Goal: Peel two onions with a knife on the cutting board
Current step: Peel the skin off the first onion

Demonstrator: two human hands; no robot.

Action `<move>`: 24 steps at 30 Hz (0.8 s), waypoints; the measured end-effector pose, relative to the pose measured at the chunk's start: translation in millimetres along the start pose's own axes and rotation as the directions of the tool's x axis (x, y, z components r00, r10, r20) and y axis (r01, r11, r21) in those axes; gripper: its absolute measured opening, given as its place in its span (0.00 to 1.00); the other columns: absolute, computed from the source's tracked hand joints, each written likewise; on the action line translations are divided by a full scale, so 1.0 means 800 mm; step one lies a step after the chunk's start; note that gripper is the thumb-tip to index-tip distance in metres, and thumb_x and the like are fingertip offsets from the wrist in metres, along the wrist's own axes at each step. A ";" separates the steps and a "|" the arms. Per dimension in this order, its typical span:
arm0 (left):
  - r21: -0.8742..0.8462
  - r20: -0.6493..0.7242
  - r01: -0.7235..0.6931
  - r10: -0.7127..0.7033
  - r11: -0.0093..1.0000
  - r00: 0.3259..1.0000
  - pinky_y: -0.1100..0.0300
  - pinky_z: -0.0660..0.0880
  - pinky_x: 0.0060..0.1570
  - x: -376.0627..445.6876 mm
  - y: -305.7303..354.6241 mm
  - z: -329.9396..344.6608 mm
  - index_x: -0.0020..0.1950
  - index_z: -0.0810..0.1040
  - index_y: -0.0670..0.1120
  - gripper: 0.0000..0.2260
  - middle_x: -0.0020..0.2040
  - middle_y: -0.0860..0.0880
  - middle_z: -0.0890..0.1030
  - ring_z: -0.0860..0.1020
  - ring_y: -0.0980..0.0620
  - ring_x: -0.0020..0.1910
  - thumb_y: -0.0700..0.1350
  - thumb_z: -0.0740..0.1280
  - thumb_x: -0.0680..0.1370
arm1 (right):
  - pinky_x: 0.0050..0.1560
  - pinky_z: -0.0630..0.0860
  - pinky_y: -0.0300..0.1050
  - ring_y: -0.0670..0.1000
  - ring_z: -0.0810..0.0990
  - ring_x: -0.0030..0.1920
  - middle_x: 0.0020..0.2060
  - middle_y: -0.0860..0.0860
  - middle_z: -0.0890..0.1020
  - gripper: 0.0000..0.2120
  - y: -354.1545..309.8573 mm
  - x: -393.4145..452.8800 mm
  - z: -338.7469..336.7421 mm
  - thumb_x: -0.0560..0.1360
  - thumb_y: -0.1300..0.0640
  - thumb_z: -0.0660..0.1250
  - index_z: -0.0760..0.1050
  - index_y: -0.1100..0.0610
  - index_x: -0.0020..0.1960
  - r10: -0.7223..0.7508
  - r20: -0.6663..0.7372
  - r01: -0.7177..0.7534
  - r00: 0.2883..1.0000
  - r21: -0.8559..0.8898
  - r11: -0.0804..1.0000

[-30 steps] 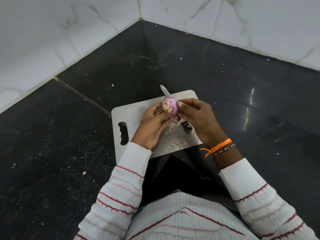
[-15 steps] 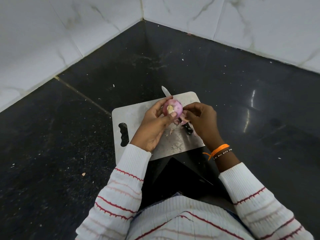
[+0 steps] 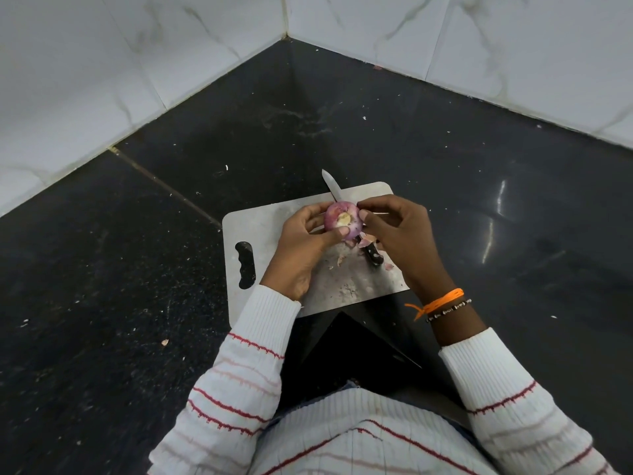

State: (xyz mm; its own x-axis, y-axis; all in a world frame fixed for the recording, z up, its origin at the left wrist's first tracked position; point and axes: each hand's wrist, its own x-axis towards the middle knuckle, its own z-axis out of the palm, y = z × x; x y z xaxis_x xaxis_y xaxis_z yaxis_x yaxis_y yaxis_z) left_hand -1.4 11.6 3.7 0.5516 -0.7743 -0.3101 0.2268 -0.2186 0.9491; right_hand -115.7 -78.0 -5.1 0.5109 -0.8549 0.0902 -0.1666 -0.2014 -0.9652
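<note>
A metal cutting board (image 3: 270,228) lies on a dark speckled stone surface (image 3: 102,269) that runs into a corner of pale marbled wall tiles (image 3: 85,63), and everything else sits in relation to that board. Above the far half of the board, the left hand (image 3: 301,245) grips a purple onion (image 3: 342,221), thumb curled across its near side and fingers wrapped behind it, so the cut, pale end of the onion faces up toward the camera. The right hand (image 3: 400,231) comes in from the board's right side, its fingertips pinched against the onion's right edge at the skin; whether a strip of peel is actually caught between them is too small to tell. A knife (image 3: 334,188) lies flat on the board beneath the onion, in neither hand: its light blade points past the board's far edge onto the dark surface, and its black handle shows toward the board's near right part, just under the right hand. Loose pink peel scraps (image 3: 366,240) lie on the board around the handle. The board's black grip slot (image 3: 245,265) is at its left end. White sleeves with red stripes cover both forearms, and an orange thread band (image 3: 442,301) with a beaded one beside it circles the right wrist, just off the board's near right corner.
</note>
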 end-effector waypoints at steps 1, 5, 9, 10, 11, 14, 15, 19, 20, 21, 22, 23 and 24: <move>-0.011 -0.005 -0.006 0.006 1.000 1.000 0.68 0.78 0.48 -0.001 0.001 0.000 0.62 0.75 0.45 0.19 0.60 0.47 0.79 0.78 0.53 0.58 0.35 0.72 0.73 | 0.41 0.78 0.35 0.46 0.83 0.43 0.42 0.49 0.83 0.06 0.001 0.000 0.000 0.74 0.63 0.67 0.80 0.55 0.48 0.000 -0.012 0.000 1.000 -0.004 1.000; -0.034 -0.024 -0.018 0.018 0.999 1.000 0.69 0.78 0.45 -0.003 0.001 0.003 0.61 0.77 0.45 0.18 0.56 0.48 0.80 0.79 0.55 0.55 0.36 0.72 0.72 | 0.40 0.77 0.35 0.46 0.83 0.42 0.42 0.51 0.84 0.06 0.003 -0.002 0.000 0.74 0.62 0.68 0.82 0.57 0.49 0.002 -0.058 -0.004 0.998 -0.029 1.000; -0.028 -0.022 -0.031 0.030 0.999 0.999 0.68 0.79 0.45 -0.004 0.001 0.004 0.58 0.78 0.45 0.15 0.55 0.48 0.81 0.80 0.54 0.55 0.36 0.72 0.72 | 0.41 0.79 0.37 0.46 0.83 0.40 0.39 0.50 0.84 0.06 0.002 -0.002 0.000 0.72 0.61 0.70 0.82 0.59 0.48 -0.049 -0.080 0.041 0.996 -0.103 0.994; -0.024 -0.024 -0.034 0.034 0.999 0.999 0.67 0.79 0.47 -0.004 0.001 0.004 0.58 0.78 0.46 0.15 0.55 0.48 0.81 0.80 0.53 0.55 0.36 0.72 0.72 | 0.40 0.79 0.36 0.46 0.83 0.40 0.38 0.50 0.83 0.06 0.001 -0.002 -0.001 0.72 0.62 0.70 0.83 0.60 0.48 -0.065 -0.078 0.056 0.995 -0.122 0.991; -0.017 -0.027 -0.037 0.037 0.999 0.999 0.66 0.79 0.48 -0.004 0.001 0.003 0.58 0.78 0.46 0.15 0.55 0.48 0.82 0.80 0.53 0.55 0.37 0.72 0.72 | 0.40 0.79 0.34 0.45 0.82 0.39 0.38 0.50 0.83 0.06 0.001 -0.002 -0.001 0.72 0.62 0.70 0.83 0.60 0.48 -0.081 -0.072 0.070 0.994 -0.138 0.988; 0.005 -0.026 -0.042 0.042 0.999 0.999 0.66 0.78 0.49 -0.004 0.002 0.003 0.59 0.79 0.45 0.15 0.56 0.48 0.82 0.80 0.53 0.55 0.37 0.72 0.73 | 0.38 0.78 0.32 0.44 0.82 0.37 0.37 0.49 0.82 0.06 0.002 -0.003 -0.004 0.72 0.62 0.70 0.83 0.61 0.48 -0.101 -0.042 0.093 0.994 -0.166 0.982; 0.008 -0.024 -0.041 0.042 0.999 0.999 0.66 0.78 0.49 -0.005 0.002 0.002 0.60 0.78 0.44 0.16 0.56 0.48 0.82 0.80 0.54 0.56 0.37 0.72 0.73 | 0.38 0.78 0.33 0.44 0.82 0.36 0.36 0.48 0.82 0.06 0.002 -0.004 -0.005 0.72 0.62 0.70 0.83 0.61 0.48 -0.099 -0.036 0.092 0.994 -0.165 0.982; 0.005 -0.035 -0.030 0.031 1.000 0.999 0.67 0.78 0.48 -0.006 0.003 0.003 0.61 0.78 0.43 0.17 0.56 0.47 0.82 0.80 0.53 0.56 0.37 0.72 0.73 | 0.36 0.75 0.28 0.37 0.80 0.34 0.35 0.48 0.82 0.05 0.003 -0.006 -0.002 0.72 0.63 0.70 0.83 0.62 0.47 -0.114 -0.034 0.106 0.993 -0.175 0.979; 0.007 -0.043 -0.027 0.027 1.000 0.999 0.69 0.78 0.46 -0.006 0.002 0.004 0.61 0.78 0.43 0.16 0.56 0.47 0.81 0.80 0.53 0.55 0.37 0.71 0.73 | 0.36 0.74 0.27 0.37 0.79 0.34 0.35 0.48 0.81 0.05 0.004 -0.006 -0.001 0.72 0.63 0.70 0.83 0.62 0.47 -0.123 -0.039 0.114 0.992 -0.186 0.976; 0.013 -0.049 -0.024 0.024 1.000 0.999 0.70 0.78 0.44 -0.006 0.003 0.005 0.61 0.78 0.43 0.16 0.55 0.48 0.81 0.80 0.54 0.54 0.37 0.71 0.73 | 0.36 0.73 0.26 0.37 0.79 0.34 0.35 0.48 0.81 0.05 0.005 -0.006 0.000 0.72 0.63 0.70 0.83 0.62 0.46 -0.133 -0.044 0.122 0.990 -0.202 0.972; 0.020 -0.053 -0.021 0.022 1.000 0.998 0.71 0.77 0.42 -0.006 0.002 0.005 0.60 0.78 0.44 0.15 0.55 0.49 0.81 0.79 0.54 0.53 0.38 0.71 0.74 | 0.37 0.73 0.26 0.39 0.79 0.33 0.35 0.48 0.82 0.05 0.006 -0.005 0.000 0.72 0.63 0.70 0.83 0.62 0.46 -0.143 -0.047 0.129 0.989 -0.219 0.967; 0.024 -0.052 -0.018 0.019 1.000 0.998 0.72 0.77 0.42 -0.006 0.002 0.006 0.60 0.78 0.44 0.15 0.54 0.49 0.81 0.79 0.55 0.53 0.38 0.71 0.74 | 0.37 0.74 0.27 0.40 0.79 0.34 0.35 0.49 0.82 0.04 0.007 -0.005 0.001 0.72 0.63 0.69 0.83 0.62 0.45 -0.154 -0.052 0.138 0.987 -0.234 0.962; 0.026 -0.048 -0.017 0.018 1.000 0.999 0.72 0.77 0.42 -0.006 0.002 0.007 0.60 0.78 0.44 0.15 0.53 0.50 0.81 0.79 0.55 0.53 0.38 0.71 0.74 | 0.38 0.75 0.28 0.41 0.79 0.34 0.35 0.50 0.82 0.04 0.008 -0.005 0.001 0.72 0.63 0.69 0.83 0.61 0.44 -0.166 -0.055 0.147 0.985 -0.245 0.958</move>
State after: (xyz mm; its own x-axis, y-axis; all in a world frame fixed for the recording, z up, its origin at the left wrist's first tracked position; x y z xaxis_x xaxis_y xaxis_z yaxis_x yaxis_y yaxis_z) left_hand -8.0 12.0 6.7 0.5938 -0.7484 -0.2955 0.1963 -0.2214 0.9552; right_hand -117.7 -75.7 -11.6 0.4841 -0.8348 0.2623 -0.2908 -0.4362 -0.8516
